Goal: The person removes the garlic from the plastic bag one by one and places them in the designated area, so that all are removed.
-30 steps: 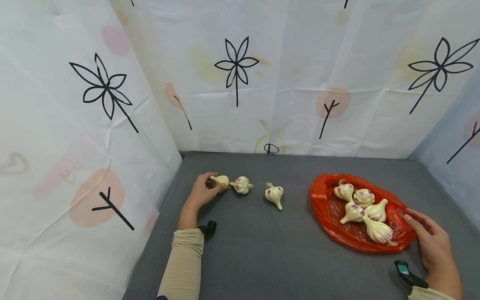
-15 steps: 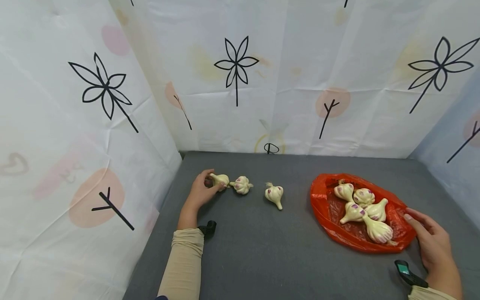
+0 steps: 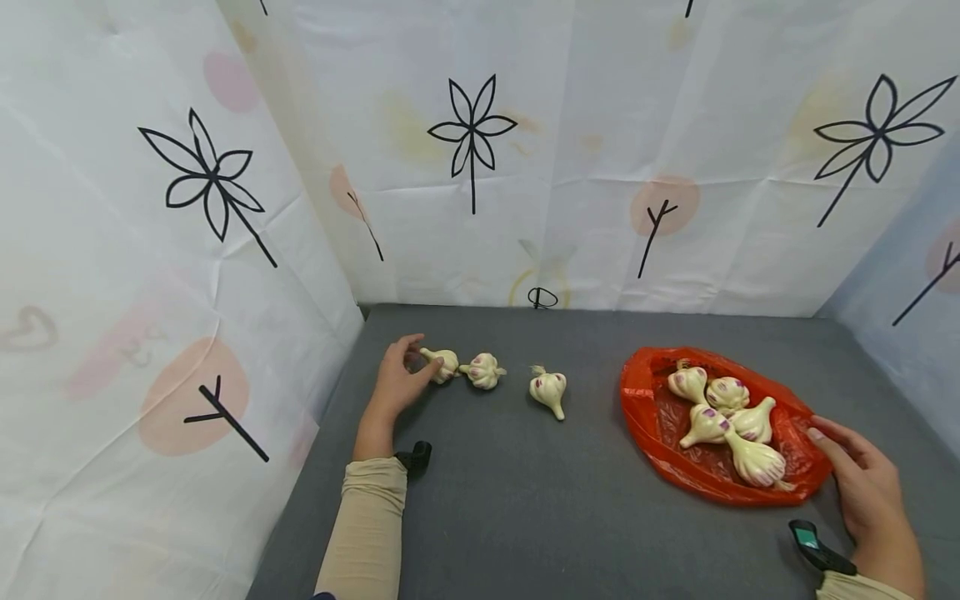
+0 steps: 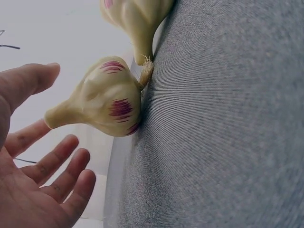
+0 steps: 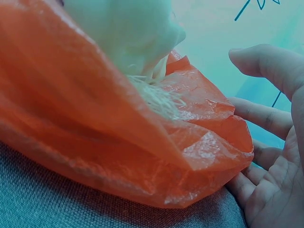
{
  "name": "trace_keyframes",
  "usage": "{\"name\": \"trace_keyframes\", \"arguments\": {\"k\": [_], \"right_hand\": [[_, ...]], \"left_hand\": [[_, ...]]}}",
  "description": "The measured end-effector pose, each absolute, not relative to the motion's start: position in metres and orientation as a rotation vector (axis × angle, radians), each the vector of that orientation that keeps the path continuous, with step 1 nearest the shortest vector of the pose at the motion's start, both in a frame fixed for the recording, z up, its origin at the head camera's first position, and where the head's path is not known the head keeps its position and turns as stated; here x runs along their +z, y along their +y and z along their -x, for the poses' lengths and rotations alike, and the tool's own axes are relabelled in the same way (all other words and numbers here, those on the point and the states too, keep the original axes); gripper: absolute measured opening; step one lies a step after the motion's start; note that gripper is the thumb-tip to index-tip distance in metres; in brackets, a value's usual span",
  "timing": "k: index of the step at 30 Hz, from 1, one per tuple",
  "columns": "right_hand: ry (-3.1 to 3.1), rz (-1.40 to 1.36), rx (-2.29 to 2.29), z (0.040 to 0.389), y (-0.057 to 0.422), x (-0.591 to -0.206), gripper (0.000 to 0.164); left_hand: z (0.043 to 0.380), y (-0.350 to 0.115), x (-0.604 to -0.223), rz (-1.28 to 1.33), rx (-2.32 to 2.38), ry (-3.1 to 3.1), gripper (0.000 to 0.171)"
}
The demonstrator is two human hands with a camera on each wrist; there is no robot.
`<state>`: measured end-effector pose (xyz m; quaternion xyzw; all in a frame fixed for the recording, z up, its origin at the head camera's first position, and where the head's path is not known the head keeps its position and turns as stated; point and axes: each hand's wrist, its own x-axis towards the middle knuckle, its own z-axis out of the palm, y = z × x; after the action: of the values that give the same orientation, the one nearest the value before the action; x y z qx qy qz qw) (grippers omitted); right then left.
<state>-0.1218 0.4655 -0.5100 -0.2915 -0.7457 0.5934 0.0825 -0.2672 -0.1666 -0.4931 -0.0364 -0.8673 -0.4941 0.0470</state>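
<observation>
My left hand (image 3: 400, 379) is beside a garlic bulb (image 3: 442, 363) at the back left of the table, thumb and fingers spread around its neck. In the left wrist view the thumb stands apart from this garlic bulb (image 4: 107, 97); whether a finger behind the neck touches it, I cannot tell. A second garlic bulb (image 3: 483, 371) lies against the first one's root end. Farther right is a third garlic bulb (image 3: 548, 389). My right hand (image 3: 866, 483) rests relaxed fingers against the right edge of a red plastic bag (image 5: 118, 137), thumb free of it.
Several garlic bulbs (image 3: 757, 461) lie inside the open red bag (image 3: 637, 417) on the right side of the grey table (image 3: 562, 517). Patterned white cloth (image 3: 570, 150) hangs behind the table and along its sides.
My left hand has drawn back slightly to the left, its fingers loosening from the first garlic bulb, which stays on the table. The right hand and bag have not moved.
</observation>
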Motion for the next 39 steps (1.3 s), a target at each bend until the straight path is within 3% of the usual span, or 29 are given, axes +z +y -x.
{"name": "trace_keyframes", "arguments": {"k": [17, 39], "right_hand": [[-2.157, 0.823, 1.852, 0.122, 0.467, -0.509, 0.039], [-2.221, 0.880, 1.780, 0.122, 0.466, -0.510, 0.045]], "left_hand": [[0.262, -0.157, -0.467, 0.254, -1.428, -2.487, 0.057], [0.254, -0.063, -0.447, 0.582, -1.554, -2.473, 0.056]]}}
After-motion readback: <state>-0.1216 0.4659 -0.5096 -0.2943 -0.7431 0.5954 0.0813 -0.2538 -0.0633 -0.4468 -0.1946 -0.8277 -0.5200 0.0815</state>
